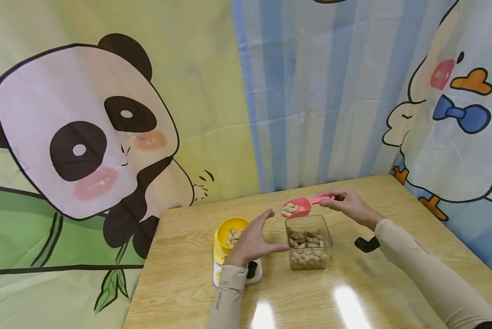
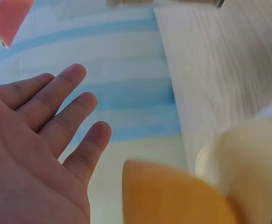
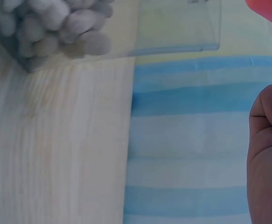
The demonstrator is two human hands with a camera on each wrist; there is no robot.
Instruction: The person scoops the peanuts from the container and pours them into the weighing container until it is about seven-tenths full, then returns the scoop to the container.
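Observation:
My right hand (image 1: 348, 204) grips the handle of a pink scoop (image 1: 305, 206), its bowl loaded with several peanuts (image 1: 289, 209). The scoop is raised above the back of a clear square container (image 1: 310, 254) partly filled with peanuts in their shells. My left hand (image 1: 256, 241) is spread, fingers and thumb apart, between the container and a yellow bowl (image 1: 229, 223). Peanuts lie in that bowl, which sits on a white and yellow kitchen scale (image 1: 218, 275), partly hidden by the left hand. In the left wrist view the left palm (image 2: 28, 140) faces the camera and holds nothing.
Everything stands on a light wooden table (image 1: 176, 274). A small black object (image 1: 366, 245) lies right of the container, close to the right forearm. Behind the table hangs a curtain (image 1: 303, 91) printed with a panda and a white bird.

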